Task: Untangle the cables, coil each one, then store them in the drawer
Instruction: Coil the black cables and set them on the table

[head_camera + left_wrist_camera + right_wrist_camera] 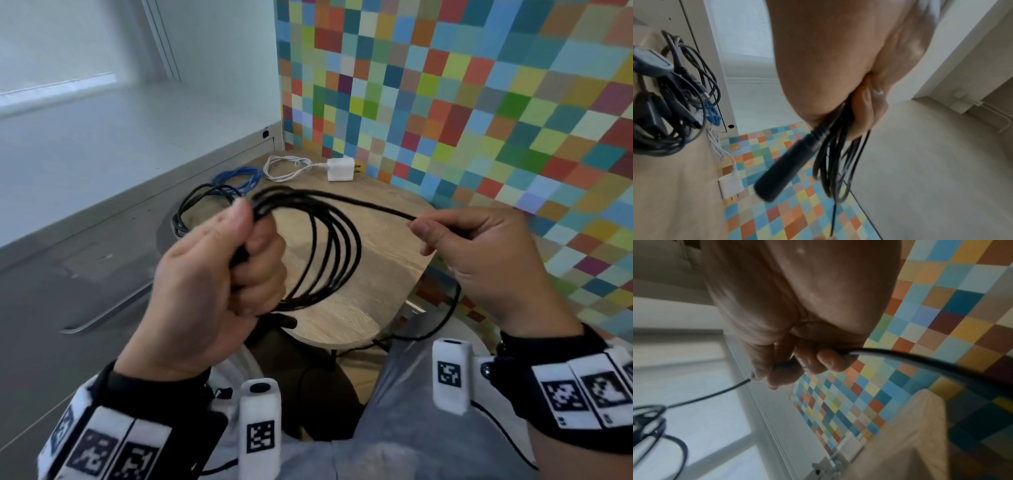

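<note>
My left hand (239, 246) grips a black cable coil (335, 246) of several loops above the small wooden table (387, 202). The left wrist view shows the fingers (869, 104) curled round the loops (838, 170), with a black cylindrical plug (785, 164) sticking out below. My right hand (462, 236) pinches the same cable's free strand (376, 207), stretched between both hands. Past my right fingers (826, 360) the strand (920, 358) trails down off the table's edge.
On the table's far side lie a coiled black cable (202, 202), a blue cable (239, 176) and a white cable with its charger (339, 169). A grey drawer cabinet (85, 274) with a handle stands left. A coloured checkered wall (479, 102) stands behind and right.
</note>
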Demonstrator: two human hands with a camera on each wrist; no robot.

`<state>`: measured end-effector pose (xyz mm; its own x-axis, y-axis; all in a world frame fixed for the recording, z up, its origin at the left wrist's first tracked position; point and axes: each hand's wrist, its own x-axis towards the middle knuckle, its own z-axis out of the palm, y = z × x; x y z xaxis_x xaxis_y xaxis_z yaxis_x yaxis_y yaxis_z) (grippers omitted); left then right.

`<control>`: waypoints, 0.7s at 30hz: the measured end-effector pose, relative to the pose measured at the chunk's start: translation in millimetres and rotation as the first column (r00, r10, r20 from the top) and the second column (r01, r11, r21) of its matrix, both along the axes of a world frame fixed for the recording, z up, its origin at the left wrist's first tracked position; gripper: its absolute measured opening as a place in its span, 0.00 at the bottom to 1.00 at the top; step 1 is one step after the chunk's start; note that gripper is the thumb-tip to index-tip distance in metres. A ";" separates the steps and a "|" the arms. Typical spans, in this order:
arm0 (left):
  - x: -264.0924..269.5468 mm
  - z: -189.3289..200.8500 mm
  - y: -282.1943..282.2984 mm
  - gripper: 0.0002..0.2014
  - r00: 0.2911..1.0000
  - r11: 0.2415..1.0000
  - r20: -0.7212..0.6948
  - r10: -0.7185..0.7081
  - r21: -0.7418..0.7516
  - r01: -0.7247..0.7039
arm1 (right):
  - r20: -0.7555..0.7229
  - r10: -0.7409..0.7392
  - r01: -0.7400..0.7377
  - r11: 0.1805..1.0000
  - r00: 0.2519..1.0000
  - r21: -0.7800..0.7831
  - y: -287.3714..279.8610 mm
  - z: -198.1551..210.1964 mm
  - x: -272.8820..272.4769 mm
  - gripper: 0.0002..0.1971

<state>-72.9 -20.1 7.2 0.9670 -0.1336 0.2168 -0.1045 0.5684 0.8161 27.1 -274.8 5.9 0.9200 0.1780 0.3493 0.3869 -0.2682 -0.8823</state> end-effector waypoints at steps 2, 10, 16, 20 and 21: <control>-2.2 7.7 0.7 0.17 0.995 0.994 0.002 0.098 -0.051 -0.098 | 0.002 -0.043 0.043 0.998 0.999 -0.055 0.5 -13.0 6.3 0.06; 7.3 3.8 -11.6 0.14 0.862 0.846 0.073 0.501 0.169 -0.506 | 0.108 0.148 -0.053 0.794 0.983 -0.606 23.3 -46.1 -2.7 0.16; 7.9 -16.9 -34.7 0.11 0.770 0.397 0.495 0.402 0.664 -0.634 | -0.027 0.321 -0.211 0.553 0.947 -0.806 59.5 -35.4 -29.5 0.16; 9.6 -24.1 -44.8 0.18 0.753 0.180 0.603 0.263 0.736 -0.653 | 0.063 0.386 -0.206 0.615 0.920 -0.761 65.3 -22.5 -40.7 0.10; 9.9 -23.9 -44.9 0.18 0.747 0.163 0.620 0.242 0.733 -0.661 | 0.124 0.384 -0.182 0.668 0.915 -0.722 63.8 -19.2 -42.1 0.08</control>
